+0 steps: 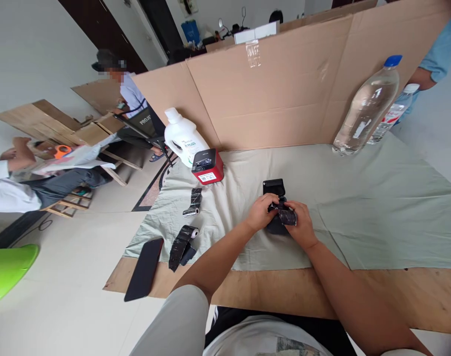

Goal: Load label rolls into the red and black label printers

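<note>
A small black device [275, 228] with its lid [273, 187] raised stands on the cloth in front of me; it looks like a mini printer. Over its opening, my right hand [301, 223] closes on a roll of shiny black paper [288, 217], whose short strip hangs toward me. From the other side my left hand [261, 212] has its fingertips pinched at the same roll, above the opening. The fingers partly cover the inside of the device. To the left lie two more black paper rolls, one nearer [181, 244] and one farther [196, 198], each partly unrolled.
A red and black box-shaped device [210, 170] stands before a white jug [186, 138]. A phone [144, 269] lies at the left table edge. Two bottles, one large [370, 109] and one smaller [392, 116], stand back right by a cardboard screen [270, 104]. Other people sit left and right.
</note>
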A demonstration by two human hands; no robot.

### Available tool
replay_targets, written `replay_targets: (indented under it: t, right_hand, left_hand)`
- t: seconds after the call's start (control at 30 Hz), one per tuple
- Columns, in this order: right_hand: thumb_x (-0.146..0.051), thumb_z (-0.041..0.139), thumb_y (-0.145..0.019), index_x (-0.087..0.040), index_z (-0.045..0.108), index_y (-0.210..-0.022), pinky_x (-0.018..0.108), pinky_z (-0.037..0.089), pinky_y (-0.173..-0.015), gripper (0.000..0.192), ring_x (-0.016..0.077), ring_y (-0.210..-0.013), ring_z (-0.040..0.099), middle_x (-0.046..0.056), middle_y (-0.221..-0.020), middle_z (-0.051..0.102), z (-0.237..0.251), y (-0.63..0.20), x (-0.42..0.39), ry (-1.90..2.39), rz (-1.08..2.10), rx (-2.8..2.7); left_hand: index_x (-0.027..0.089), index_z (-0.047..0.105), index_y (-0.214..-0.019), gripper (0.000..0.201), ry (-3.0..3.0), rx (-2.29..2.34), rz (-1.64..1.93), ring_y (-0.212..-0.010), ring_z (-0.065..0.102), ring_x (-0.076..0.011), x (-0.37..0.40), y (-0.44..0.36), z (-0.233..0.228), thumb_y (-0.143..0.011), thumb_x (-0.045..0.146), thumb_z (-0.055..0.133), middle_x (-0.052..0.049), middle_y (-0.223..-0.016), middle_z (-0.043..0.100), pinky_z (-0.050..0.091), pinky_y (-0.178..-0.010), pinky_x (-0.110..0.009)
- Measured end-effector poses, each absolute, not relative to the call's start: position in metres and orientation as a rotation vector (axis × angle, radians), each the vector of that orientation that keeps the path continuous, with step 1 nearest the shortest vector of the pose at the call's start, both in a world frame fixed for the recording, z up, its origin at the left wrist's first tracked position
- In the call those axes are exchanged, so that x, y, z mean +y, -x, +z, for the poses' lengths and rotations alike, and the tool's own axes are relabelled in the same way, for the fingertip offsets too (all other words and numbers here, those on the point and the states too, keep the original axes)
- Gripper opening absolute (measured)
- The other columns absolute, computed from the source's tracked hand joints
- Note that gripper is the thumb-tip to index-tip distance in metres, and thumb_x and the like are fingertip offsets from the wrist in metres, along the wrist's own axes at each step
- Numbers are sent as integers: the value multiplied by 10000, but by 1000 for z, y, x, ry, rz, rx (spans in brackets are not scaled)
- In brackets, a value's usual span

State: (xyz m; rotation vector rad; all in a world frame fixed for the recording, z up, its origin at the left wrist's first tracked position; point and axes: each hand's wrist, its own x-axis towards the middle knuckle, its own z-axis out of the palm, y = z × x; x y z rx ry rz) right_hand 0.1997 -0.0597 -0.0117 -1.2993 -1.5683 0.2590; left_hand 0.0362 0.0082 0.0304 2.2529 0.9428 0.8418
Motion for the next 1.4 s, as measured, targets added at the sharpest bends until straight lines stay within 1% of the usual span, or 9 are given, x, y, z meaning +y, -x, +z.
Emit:
replay_targets:
  t: [0.17, 0.37, 0.47, 0.6, 0.73, 0.87, 1.0, 1.23, 1.4]
  right_hand:
    - [-337, 501, -891, -248, 647, -1079, 472, 478, -949, 254, 268, -1034, 598, 89, -1062, 678, -14, -203, -57, 1355, 275, -1509]
    - [-260, 524, -894, -222, 666, -1038, 441, 505, -922, 206, 244, -1014, 601, 94, -1038, 656, -17, -201, -55, 1325, 203, -1518]
    - [-210, 511, -883, -221, 683, -1006, 441, 505, -933, 212, 239, -1018, 602, 94, -1043, 648, -19, -200, -55, 1333, 203, -1508]
    - [-102, 444, -832, -231, 722, -897, 447, 502, -935, 313, 233, -1034, 588, 82, -1072, 641, -23, -203, -55, 1352, 230, -1520]
    - [-62, 422, -796, -242, 746, -832, 442, 502, -921, 373, 226, -1034, 576, 68, -1090, 642, -27, -205, -54, 1355, 247, -1508]
    - [-67, 428, -801, -245, 753, -829, 440, 503, -911, 372, 222, -1018, 582, 68, -1085, 645, -28, -205, -53, 1359, 262, -1498]
    - [-64, 426, -799, -234, 745, -834, 442, 504, -914, 363, 223, -1025, 588, 73, -1077, 644, -27, -205, -53, 1353, 261, -1499]
    - [-44, 401, -776, -213, 666, -918, 415, 514, -893, 344, 209, -1007, 607, 79, -1049, 642, -21, -205, -54, 1326, 244, -1450]
    - [-64, 407, -792, -209, 603, -1068, 382, 540, -814, 369, 208, -964, 605, 80, -1035, 649, -18, -202, -55, 1350, 183, -1395]
  left_hand:
    - [202, 594, -949, 356, -2263, 1051, 803, -1052, 642, -194, 15, -37, 16, -684, -37, 596, -41, -1098, 702, 443, -1010, -403]
    - [188, 654, -844, 263, -2274, 897, 917, -999, 624, -183, 22, -34, 4, -710, -24, 575, -66, -1081, 629, 518, -886, -339]
    - [190, 678, -862, 275, -2349, 900, 857, -987, 602, -197, 22, -32, 5, -699, -10, 583, -59, -1000, 631, 503, -909, -368]
    - [207, 687, -913, 217, -2431, 705, 743, -1150, 534, -276, 18, -23, 16, -699, 180, 708, -75, -1082, 649, 406, -1044, -470]
    - [214, 658, -939, 182, -2373, 673, 845, -1228, 483, -292, 18, -11, 25, -779, 263, 586, -93, -1158, 612, 366, -1084, -497]
    - [189, 567, -1186, 339, -2233, 981, 1133, -1329, 414, -275, 26, -12, 27, -942, 344, 391, -142, -1379, 482, 318, -1124, -504]
    - [180, 331, -1458, 579, -2124, 992, 1054, -1454, 271, -264, 32, -22, 21, -990, 520, 299, -157, -1543, 321, 233, -1188, -469]
    - [169, 397, -1412, 567, -2119, 901, 1157, -1240, 505, -240, 3, -19, 14, -1009, 524, 215, -149, -1267, 565, 364, -1102, -461]
    - [193, 416, -1408, 562, -2304, 888, 1017, -1313, 459, -257, -18, -12, 11, -1007, 530, 213, -151, -1312, 568, 341, -1102, -467]
